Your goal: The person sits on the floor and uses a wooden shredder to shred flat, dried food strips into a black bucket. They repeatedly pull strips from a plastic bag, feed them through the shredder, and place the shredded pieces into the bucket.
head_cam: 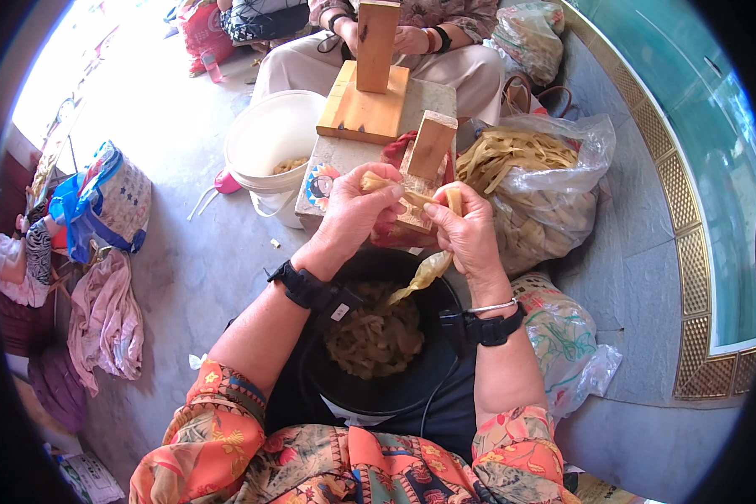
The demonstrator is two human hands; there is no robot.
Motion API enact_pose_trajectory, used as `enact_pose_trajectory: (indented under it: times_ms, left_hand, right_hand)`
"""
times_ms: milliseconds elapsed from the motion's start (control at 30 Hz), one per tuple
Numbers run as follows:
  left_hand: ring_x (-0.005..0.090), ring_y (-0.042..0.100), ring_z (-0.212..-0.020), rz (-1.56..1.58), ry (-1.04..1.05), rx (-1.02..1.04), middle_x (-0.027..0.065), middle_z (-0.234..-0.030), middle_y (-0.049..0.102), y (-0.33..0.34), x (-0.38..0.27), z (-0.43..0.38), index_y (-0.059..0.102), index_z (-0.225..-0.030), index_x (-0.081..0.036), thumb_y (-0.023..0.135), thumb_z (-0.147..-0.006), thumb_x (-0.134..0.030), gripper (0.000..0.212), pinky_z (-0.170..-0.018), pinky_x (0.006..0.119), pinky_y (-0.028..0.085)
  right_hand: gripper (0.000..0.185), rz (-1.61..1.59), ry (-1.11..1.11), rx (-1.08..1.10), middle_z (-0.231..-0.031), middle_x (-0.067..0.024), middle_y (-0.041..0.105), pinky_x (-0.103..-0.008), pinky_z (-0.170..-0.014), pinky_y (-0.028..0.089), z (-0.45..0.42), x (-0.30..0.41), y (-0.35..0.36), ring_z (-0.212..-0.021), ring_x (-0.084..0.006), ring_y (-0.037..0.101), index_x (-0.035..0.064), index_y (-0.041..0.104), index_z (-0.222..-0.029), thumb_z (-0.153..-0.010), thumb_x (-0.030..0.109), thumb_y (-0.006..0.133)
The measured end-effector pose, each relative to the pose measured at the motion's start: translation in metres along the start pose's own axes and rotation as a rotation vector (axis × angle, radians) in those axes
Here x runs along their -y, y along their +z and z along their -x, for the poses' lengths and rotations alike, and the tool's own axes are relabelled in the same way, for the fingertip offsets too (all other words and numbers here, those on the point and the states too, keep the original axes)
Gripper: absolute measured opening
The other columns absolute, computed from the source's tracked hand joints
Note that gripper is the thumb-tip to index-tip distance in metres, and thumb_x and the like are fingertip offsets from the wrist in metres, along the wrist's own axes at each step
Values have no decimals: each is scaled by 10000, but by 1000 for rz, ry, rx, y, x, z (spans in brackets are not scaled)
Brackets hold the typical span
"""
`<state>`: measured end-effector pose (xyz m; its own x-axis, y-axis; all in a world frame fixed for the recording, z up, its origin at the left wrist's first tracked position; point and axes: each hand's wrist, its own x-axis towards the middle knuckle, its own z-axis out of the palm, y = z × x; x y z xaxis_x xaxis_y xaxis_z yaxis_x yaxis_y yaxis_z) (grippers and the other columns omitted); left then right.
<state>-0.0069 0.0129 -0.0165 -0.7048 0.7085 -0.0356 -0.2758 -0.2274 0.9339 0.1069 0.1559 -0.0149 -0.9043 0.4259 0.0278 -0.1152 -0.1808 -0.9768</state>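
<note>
A pale tan, translucent strip (418, 199) is stretched between my two hands, its loose end hanging down below my right hand. My left hand (366, 200) pinches one end of it with thumb and fingers. At the other side my right hand (468, 230) grips the strip, part of which stands up past the thumb. Beneath both hands sits a black basin (438, 378) with a heap of similar strips (378, 343) in it. Just beyond my hands, a small upright wooden block (433, 146) stands on a bench (318, 165).
A white bucket (252, 142) with small pieces inside stands left of the bench. At right lies a plastic bag of strips (516, 157), with another bag (557, 334) nearer. A wooden stand (378, 50) is on the bench's far end, before a seated person. Another person's arm shows far left.
</note>
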Motion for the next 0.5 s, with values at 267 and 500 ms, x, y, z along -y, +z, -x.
enact_pose_trajectory:
  times_ms: [267,500]
  left_hand:
    - [97,619,-737,-46,-39,-68,31,-839,621,-2,5,-13,609,-1022,-18,649,-881,-58,152,-654,214,513]
    - [83,603,-718,-210,-16,-89,38,-828,622,-7,11,-23,626,-997,6,655,-865,-49,146,-640,205,496]
  right_hand:
    - [51,-59,51,-75,-670,19,559,-168,-365,270,-15,-3,-7,-427,-3,356,53,609,-839,-854,31,653]
    - [52,51,20,-125,-646,42,520,-174,-377,277,-24,-10,-8,-441,-8,372,44,623,-810,-845,26,657]
